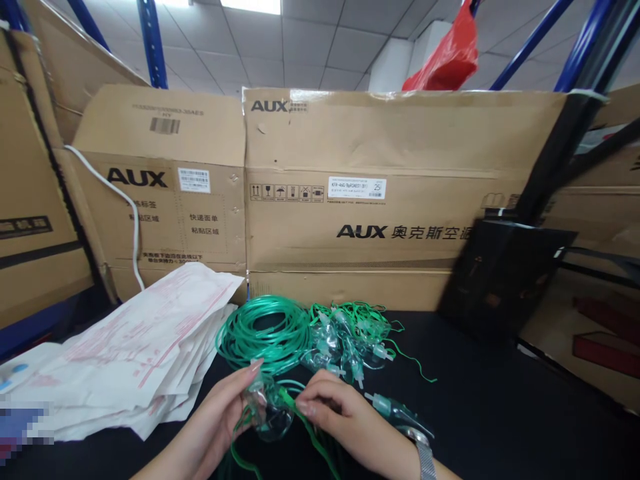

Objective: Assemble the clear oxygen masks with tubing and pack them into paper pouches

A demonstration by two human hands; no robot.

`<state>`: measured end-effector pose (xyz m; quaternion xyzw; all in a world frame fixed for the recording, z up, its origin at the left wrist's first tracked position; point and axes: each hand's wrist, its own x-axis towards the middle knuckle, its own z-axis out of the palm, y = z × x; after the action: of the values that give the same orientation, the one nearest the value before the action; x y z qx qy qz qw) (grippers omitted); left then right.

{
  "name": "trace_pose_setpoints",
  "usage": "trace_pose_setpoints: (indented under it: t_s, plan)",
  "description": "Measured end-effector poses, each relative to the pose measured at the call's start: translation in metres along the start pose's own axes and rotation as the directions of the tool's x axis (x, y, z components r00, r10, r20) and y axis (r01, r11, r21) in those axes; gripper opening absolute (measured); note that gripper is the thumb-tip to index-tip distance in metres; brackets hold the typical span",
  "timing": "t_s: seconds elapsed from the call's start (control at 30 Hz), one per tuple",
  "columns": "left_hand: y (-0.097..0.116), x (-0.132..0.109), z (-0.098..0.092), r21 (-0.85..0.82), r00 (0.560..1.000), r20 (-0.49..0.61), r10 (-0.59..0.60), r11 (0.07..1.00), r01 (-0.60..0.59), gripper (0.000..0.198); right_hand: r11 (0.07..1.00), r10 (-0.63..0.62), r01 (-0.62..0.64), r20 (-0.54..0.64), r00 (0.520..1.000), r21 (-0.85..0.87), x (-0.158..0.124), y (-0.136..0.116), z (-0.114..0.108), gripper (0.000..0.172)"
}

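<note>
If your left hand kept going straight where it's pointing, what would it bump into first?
Probably the green coil, just past the left hand's tip; the gap's depth is hard to judge.

The black counter [480, 400] carries stacked white packets [150, 333] printed pink. Beside them lie coiled translucent green tubing [231, 339] and heaped clear plastic masks [345, 343] with green straps [361, 315].
</note>
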<state>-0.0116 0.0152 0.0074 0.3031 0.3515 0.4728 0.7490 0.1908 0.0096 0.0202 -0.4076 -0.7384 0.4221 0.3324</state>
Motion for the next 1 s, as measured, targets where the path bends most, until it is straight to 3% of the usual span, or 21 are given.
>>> trace_pose_setpoints:
  t_s: [0.13,0.2,0.33,0.43,0.57,0.67,0.73,0.83,0.9,1.0]
  plan:
    - [0.011,0.000,0.000,-0.079,0.997,-0.045,0.066,0.994,-0.069,0.026,0.975,0.138,-0.179,0.268,0.953,0.135,0.001,0.005,-0.004,0.026]
    - [0.018,0.000,0.001,-0.149,0.989,-0.053,0.140,0.978,-0.147,0.023,0.946,0.210,-0.272,0.304,0.929,0.179,0.003,0.008,-0.006,0.029]
    - [0.024,-0.001,0.003,-0.225,0.981,-0.096,0.171,0.956,-0.189,0.015,0.854,0.323,-0.378,0.204,0.924,0.357,0.008,0.011,-0.008,0.036]
    - [0.021,-0.001,0.005,-0.242,0.989,-0.080,0.127,0.960,-0.143,0.014,0.807,0.317,-0.315,0.083,0.945,0.500,0.012,0.013,-0.010,0.035]
    - [0.021,-0.002,0.005,-0.246,0.990,-0.048,0.129,0.959,-0.137,0.011,0.793,0.291,-0.267,0.044,0.956,0.548,0.015,0.018,-0.009,0.038]
    - [0.028,-0.006,0.005,-0.227,0.965,-0.113,0.238,0.939,-0.259,0.009,0.913,0.253,-0.210,-0.083,0.964,0.350,0.014,0.023,-0.007,0.034]
    - [0.033,-0.009,0.006,-0.188,0.907,-0.206,0.368,0.895,-0.405,0.010,0.989,0.132,-0.116,-0.205,0.970,0.086,0.011,0.026,-0.004,0.027]
    - [0.036,-0.013,0.006,-0.095,0.812,-0.300,0.501,0.831,-0.548,0.014,0.969,-0.079,0.014,-0.256,0.963,-0.245,0.004,0.027,0.000,0.027]
    - [0.034,-0.014,0.005,-0.049,0.801,-0.299,0.519,0.830,-0.556,0.017,0.938,-0.104,0.019,-0.229,0.968,-0.345,0.001,0.026,0.003,0.032]
    - [0.026,-0.014,0.005,0.005,0.837,-0.266,0.478,0.869,-0.495,0.019,0.907,-0.054,-0.017,-0.155,0.986,-0.421,-0.002,0.024,0.004,0.039]
